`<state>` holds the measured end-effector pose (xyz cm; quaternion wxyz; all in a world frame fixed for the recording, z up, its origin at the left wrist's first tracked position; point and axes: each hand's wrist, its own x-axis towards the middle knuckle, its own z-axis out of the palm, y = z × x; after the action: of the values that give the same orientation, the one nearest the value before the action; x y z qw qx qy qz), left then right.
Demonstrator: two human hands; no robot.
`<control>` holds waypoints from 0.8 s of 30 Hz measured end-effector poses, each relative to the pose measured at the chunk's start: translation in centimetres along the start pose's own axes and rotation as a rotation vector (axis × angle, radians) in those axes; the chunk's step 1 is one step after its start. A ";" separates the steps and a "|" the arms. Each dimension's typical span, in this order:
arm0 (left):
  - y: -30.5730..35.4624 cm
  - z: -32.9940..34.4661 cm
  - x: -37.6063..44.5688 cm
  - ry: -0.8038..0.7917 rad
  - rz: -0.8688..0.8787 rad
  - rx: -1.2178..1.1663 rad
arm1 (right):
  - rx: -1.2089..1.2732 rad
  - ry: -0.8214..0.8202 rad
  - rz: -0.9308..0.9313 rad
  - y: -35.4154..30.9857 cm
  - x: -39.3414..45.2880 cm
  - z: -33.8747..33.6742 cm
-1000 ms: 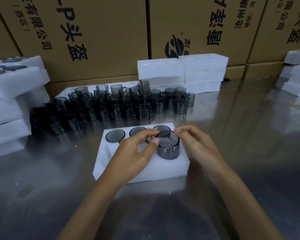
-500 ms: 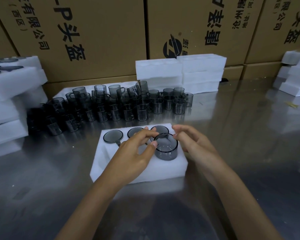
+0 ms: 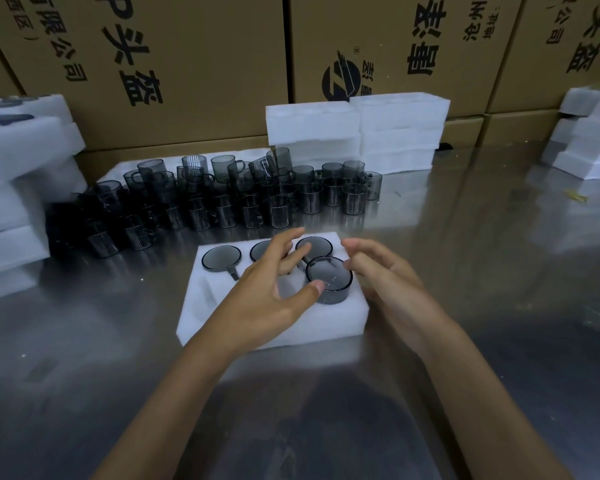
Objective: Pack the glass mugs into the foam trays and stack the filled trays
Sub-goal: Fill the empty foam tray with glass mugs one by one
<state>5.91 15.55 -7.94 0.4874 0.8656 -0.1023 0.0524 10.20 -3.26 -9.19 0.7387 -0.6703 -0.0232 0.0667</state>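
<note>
The smoky mug [image 3: 329,279] isn't really gripped right now: the left hand [image 3: 269,293] is spread open with just the thumb touching its side, the right hand [image 3: 383,276] hangs loose beside it. It's only partly sunk in the foam tray [image 3: 274,336], near right pocket. Could get tipped or jammed crooked if pushed unevenly.

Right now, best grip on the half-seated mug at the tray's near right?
Probably the exposed rim and upper wall of the mug, pinched across from above. It stands upright and proud of the foam tray, its lower body sunk in the pocket, so side access is blocked.
</note>
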 end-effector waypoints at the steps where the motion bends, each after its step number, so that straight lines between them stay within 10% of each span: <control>1: -0.1 0.0 0.0 0.001 -0.002 -0.007 | 0.005 -0.002 0.002 0.0 0.0 0.0; 24: 1.6 -0.8 1.5 -0.009 -0.245 -0.105 | 0.120 -0.062 0.058 0.3 0.4 0.0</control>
<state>6.98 15.25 -5.94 0.5341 0.8453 -0.0004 -0.0169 10.55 -3.21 -9.48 0.7744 -0.6226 -0.0226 0.1103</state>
